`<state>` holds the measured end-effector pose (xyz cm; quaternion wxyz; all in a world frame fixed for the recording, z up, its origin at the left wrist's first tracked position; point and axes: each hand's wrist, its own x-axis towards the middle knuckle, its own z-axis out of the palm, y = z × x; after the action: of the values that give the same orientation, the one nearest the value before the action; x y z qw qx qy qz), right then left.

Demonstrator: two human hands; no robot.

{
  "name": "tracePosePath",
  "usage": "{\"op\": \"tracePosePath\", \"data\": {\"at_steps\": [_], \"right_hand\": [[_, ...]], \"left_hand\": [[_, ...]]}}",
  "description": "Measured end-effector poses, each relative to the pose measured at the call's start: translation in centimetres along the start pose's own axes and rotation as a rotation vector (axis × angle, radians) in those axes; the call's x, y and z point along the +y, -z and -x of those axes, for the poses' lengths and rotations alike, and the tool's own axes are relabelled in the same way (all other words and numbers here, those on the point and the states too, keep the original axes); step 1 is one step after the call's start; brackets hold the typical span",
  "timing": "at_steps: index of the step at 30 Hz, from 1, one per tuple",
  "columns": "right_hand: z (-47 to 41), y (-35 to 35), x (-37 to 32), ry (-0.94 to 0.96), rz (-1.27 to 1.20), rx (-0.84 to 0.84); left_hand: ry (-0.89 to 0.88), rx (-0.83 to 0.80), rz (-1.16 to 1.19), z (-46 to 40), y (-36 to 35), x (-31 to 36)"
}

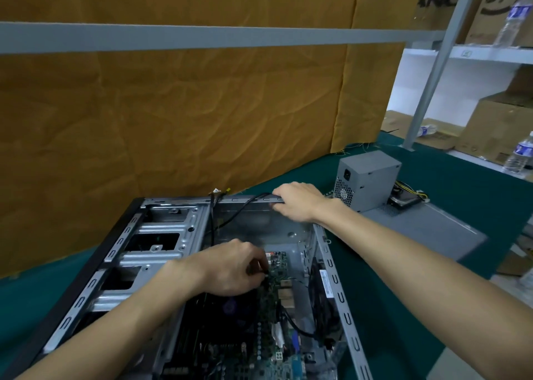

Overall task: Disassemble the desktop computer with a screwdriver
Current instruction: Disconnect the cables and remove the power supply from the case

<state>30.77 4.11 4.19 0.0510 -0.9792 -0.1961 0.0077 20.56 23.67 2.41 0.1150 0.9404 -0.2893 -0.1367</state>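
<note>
Green cloth [450, 206] covers the bench we lean over, and on it one open computer case [184, 223] lies on its side, its long axis running from near us away toward the orange backdrop [173, 120]. Nearest, our left hand [233, 268] is down inside, fingers curled and pinching something small and dark at the one motherboard [277, 293], while farther off our right hand [300, 200] grips the case's far top rail. Beyond stands one grey power supply [366, 180], with open cloth beside it.
</note>
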Motion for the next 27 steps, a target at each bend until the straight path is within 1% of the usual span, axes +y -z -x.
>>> {"op": "tracePosePath", "data": {"at_steps": [4, 6, 7, 8, 10, 11, 12, 14, 16, 17, 20, 24, 27], "right_hand": [[0.1, 0.0, -0.3, -0.064, -0.027, -0.018], [0.8, -0.5, -0.9, -0.077, 0.103, -0.001], [1.5, -0.8, -1.4, -0.059, 0.160, 0.042], [2.4, -1.0, -1.9, -0.017, 0.173, 0.121], [4.7, -0.9, -3.3, 0.130, 0.133, 0.267], [5.8, -0.9, -4.0, 0.202, 0.084, 0.254], [6.9, -0.7, -4.7, 0.235, 0.032, 0.169], [7.8, -0.7, -5.8, 0.178, -0.016, -0.111], [7.3, -1.0, -6.3, 0.105, 0.069, -0.349], [6.8, -1.2, -6.5, 0.087, 0.104, -0.407], [5.3, -2.1, -7.1, 0.026, 0.049, -0.467], [4.4, -3.0, -7.4, -0.011, 0.028, -0.630], [4.4, -3.4, -7.4, -0.011, 0.065, -0.629]], "left_hand": [[0.011, -0.080, 0.000, 1.3, 0.0, 0.2], [0.035, -0.120, -0.021, 1.7, 0.2, 0.4], [0.049, -0.144, -0.033, 1.9, 0.3, 0.4], [0.065, -0.166, -0.047, 2.0, 0.4, 0.5], [0.099, -0.223, -0.081, 2.0, 0.4, 0.6], [0.116, -0.266, -0.091, 2.0, 0.3, 0.6], [0.128, -0.307, -0.092, 1.9, 0.2, 0.7], [0.120, -0.357, -0.069, 1.9, 0.1, 0.9], [0.085, -0.368, -0.054, 1.8, 0.1, 0.9], [0.083, -0.375, -0.052, 1.8, 0.1, 0.9], [0.092, -0.401, -0.068, 1.8, 0.1, 0.8], [0.074, -0.408, -0.070, 1.9, -0.3, 0.6], [0.076, -0.345, -0.156, 2.0, -0.7, 0.6]]}}
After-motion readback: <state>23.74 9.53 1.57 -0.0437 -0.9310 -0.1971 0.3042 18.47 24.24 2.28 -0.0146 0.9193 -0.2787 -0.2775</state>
